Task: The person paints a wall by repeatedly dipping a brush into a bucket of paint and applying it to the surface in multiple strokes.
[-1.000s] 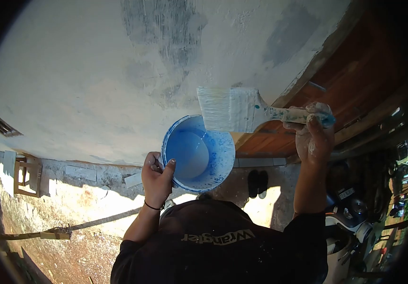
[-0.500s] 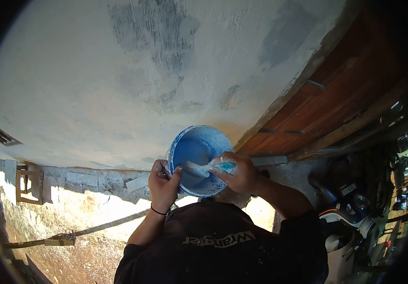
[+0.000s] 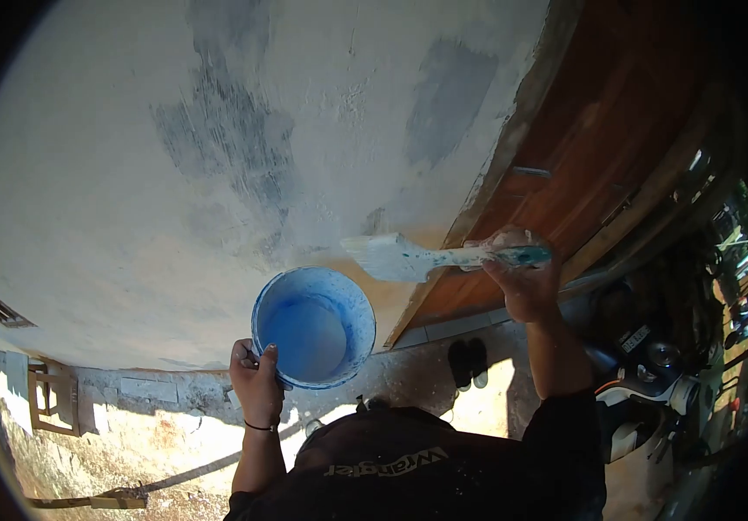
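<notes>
My left hand grips the rim of a blue bucket at its lower left, the thumb hooked over the edge. Pale whitish-blue paint lies in the bottom, and splashes coat the inner wall. In my right hand is a paintbrush, held by its paint-spotted handle with a teal end. The brush's wide, paint-covered head points left, above and to the right of the bucket, in front of the wall. My right fingers are wrapped round the handle.
A whitish wall with grey patches rises ahead. To its right is a brown wooden door. A motorbike stands at lower right, dark slippers lie on the floor, and a wooden frame is at left.
The brush has come out of the bucket and moved up and right in my right hand. My left hand and the bucket have shifted left and down in view.
</notes>
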Tool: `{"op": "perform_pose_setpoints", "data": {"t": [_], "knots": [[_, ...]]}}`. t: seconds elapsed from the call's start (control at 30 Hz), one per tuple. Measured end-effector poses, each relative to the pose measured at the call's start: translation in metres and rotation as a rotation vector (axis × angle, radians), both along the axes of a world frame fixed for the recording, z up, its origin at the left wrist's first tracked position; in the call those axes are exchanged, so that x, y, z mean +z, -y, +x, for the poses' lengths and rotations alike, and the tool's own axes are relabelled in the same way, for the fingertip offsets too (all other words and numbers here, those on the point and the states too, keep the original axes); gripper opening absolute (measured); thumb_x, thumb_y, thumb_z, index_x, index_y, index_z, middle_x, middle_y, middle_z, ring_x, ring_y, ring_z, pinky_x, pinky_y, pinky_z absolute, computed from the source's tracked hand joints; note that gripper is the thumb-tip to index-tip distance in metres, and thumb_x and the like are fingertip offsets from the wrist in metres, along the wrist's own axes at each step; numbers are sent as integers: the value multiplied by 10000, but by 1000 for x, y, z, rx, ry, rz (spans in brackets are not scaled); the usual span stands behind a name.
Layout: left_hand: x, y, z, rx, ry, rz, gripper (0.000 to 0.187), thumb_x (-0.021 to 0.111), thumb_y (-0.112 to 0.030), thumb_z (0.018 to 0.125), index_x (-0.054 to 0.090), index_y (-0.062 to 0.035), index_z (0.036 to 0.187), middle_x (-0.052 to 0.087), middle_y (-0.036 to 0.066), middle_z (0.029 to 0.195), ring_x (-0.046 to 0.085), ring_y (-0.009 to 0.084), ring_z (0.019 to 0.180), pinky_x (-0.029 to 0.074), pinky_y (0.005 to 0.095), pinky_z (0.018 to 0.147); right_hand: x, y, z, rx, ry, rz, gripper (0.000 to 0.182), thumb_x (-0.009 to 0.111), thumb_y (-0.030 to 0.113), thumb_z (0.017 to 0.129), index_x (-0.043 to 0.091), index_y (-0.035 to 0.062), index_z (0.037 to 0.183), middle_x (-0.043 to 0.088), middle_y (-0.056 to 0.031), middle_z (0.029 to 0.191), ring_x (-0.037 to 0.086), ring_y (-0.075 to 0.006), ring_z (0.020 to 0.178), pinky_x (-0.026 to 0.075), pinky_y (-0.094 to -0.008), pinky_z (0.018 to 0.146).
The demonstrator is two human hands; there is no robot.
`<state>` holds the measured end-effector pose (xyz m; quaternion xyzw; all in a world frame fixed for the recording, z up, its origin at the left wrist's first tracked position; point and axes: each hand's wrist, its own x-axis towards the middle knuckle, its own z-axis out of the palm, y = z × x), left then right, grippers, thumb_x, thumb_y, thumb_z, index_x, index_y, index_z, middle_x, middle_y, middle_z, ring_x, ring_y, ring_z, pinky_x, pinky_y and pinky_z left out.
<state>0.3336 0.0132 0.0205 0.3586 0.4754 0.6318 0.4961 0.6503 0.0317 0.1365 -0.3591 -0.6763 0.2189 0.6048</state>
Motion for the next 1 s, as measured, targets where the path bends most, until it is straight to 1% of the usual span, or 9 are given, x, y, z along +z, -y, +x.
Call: {"op": "perform_pose_setpoints", "data": {"t": [0.07, 0.13, 0.27, 0.33, 0.37, 0.53, 0.73, 0.87, 1.0], "knots": [[4, -3, -4, 40, -4, 67, 117, 547, -33, 833, 431, -18, 841, 525, 52, 658, 451, 65, 446, 361, 202, 363, 48, -11, 23, -19, 141, 180, 135, 669, 87, 774, 615, -9, 852, 632, -73, 815, 616, -139, 728, 487, -245, 651], [31, 4, -3, 16, -52, 10, 63, 497, 12, 838, 441, -4, 862, 542, 74, 769, 501, 93, 656, 428, 231, 600, 97, -19, 35, -56, 381, 192, 153, 692, 96, 753, 627, -4, 849, 631, -81, 817, 621, -145, 729, 491, -246, 647], [35, 7, -3, 50, -81, 22, 73, 502, 22, 831, 440, -2, 863, 542, 76, 777, 504, 101, 685, 428, 241, 653, 155, -28, 40, -174, 623, 252, 181, 716, 100, 724, 643, -1, 856, 635, -104, 816, 634, -165, 756, 493, -245, 652], [31, 9, -4, 59, -64, 86, 106, 530, -8, 833, 424, -19, 841, 525, 53, 662, 469, 76, 459, 387, 206, 386, 163, -16, 39, -188, 651, 374, 185, 713, 105, 727, 636, 4, 861, 635, -105, 833, 636, -178, 778, 506, -257, 662], [26, 10, -4, 58, -69, 80, 106, 530, -8, 833, 424, -19, 841, 525, 53, 662, 469, 76, 459, 387, 206, 386, 161, -11, 38, -203, 684, 497, 188, 710, 110, 730, 628, 9, 866, 635, -107, 851, 639, -190, 800, 518, -269, 673], [12, 21, -6, 0, -103, 34, 69, 498, 32, 828, 447, 4, 865, 552, 79, 784, 514, 103, 672, 435, 240, 647, 54, -17, 20, -491, 1044, 1048, 235, 698, 94, 713, 565, 75, 906, 569, -95, 926, 604, -284, 919, 561, -334, 762], [-2, 29, 1, 1, -108, 8, 83, 538, 23, 819, 463, -1, 845, 525, 35, 693, 457, 55, 584, 374, 188, 547, -119, -33, 14, -495, 1189, 939, 155, 578, 118, 799, 561, 95, 952, 449, -112, 997, 495, -314, 1066, 525, -382, 837], [-8, 33, 1, -16, -119, -6, 76, 532, 21, 823, 463, 0, 846, 529, 38, 700, 461, 58, 586, 376, 187, 546, -145, -6, 4, -425, 1087, 783, 138, 541, 146, 819, 582, 101, 943, 473, -106, 979, 508, -305, 1054, 497, -418, 862], [-1, 37, 4, -21, -78, -18, 72, 527, 20, 826, 462, 2, 851, 542, 49, 719, 473, 65, 598, 383, 192, 552, -88, 19, -3, -340, 1015, 628, 182, 590, 141, 773, 607, 100, 949, 533, -87, 897, 551, -269, 977, 482, -401, 872]]}}
